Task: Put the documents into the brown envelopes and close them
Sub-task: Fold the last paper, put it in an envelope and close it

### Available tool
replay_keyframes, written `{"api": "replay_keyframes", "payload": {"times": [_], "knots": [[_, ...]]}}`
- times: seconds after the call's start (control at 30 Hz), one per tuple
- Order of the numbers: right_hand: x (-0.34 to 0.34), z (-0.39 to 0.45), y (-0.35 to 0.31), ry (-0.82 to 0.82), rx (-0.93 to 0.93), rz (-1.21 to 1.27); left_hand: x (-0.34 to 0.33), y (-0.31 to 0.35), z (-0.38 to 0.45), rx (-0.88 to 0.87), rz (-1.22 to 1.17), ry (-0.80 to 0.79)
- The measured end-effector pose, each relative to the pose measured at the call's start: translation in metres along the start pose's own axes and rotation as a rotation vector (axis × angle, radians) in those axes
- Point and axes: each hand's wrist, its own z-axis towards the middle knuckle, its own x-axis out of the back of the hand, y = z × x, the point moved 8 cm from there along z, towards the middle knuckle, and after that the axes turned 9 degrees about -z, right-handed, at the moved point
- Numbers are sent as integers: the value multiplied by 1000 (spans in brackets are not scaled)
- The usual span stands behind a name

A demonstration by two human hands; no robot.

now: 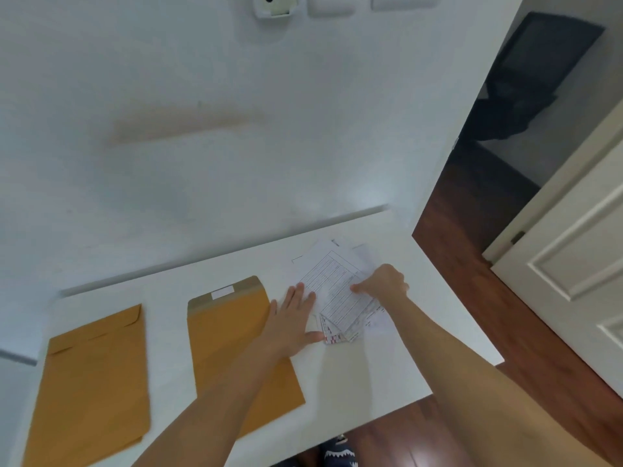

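2 brown envelopes (91,382) (flat), documents (340,291) outside, beside them

You have bare tabletop (337,375) in front of the paper stack (340,291), toward the near edge, and a clear strip behind everything along the wall (202,129). The stack lies near the right rear corner, with the left hand (295,320) flat at its left edge and the right hand (384,281) curled on its right side. The middle envelope (232,338) lies just left of the stack, under the left forearm. A bare lane separates it from the left envelope (94,385). The right edge drops to wooden floor (505,315).
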Motion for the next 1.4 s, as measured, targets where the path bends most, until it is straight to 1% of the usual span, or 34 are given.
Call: {"api": "replay_keyframes", "payload": {"times": [0.1, 0.17, 0.2, 0.3, 0.37, 0.47, 0.53, 0.57, 0.6, 0.67, 0.73, 0.77, 0.87, 0.97, 1.03, 1.13, 1.2, 1.33, 1.4], "knots": [[2, -2, -7, -22, 60, 29, -3, -2, -1, -2, -4, 10], [10, -7, -11, -19, 124, -11, -4, -3, -4, -19, 8, 24], [18, -11, -14, 27, 163, -36, -5, -4, -6, -27, 11, 33], [60, -32, -27, 288, 308, -69, -2, -4, -12, -41, -74, 45], [85, -52, -39, 446, 443, -153, 9, -4, -15, -43, -237, 83], [113, -90, -56, 645, 660, -261, 36, -12, -17, 14, -698, 237], [125, -107, -60, 716, 762, -242, 52, -18, -14, 91, -980, 318], [128, -111, -59, 722, 787, -208, 58, -20, -11, 133, -1095, 326], [130, -113, -57, 710, 795, -139, 62, -19, -7, 162, -1218, 317], [132, -107, -49, 592, 771, 133, 73, -10, 2, 162, -1488, 273], [128, -96, -44, 447, 737, 414, 89, 5, 9, 54, -1629, 228], [124, -92, -43, 402, 728, 485, 99, 13, 11, -11, -1650, 224], [107, -75, -39, 332, 659, 537, 127, 27, 16, -118, -1633, 300], [86, -55, -33, 305, 570, 571, 146, 34, 19, -189, -1528, 357], [70, -46, -33, 264, 530, 568, 144, 35, 20, -190, -1477, 347], [46, -38, -34, 174, 468, 603, 128, 34, 23, -132, -1379, 302], [43, -40, -39, 175, 469, 652, 124, 34, 24, -102, -1349, 327], [57, -43, -50, 254, 541, 731, 135, 32, 19, -145, -1411, 443], [51, -43, -51, 217, 559, 705, 126, 27, 18, -116, -1372, 408]]}}
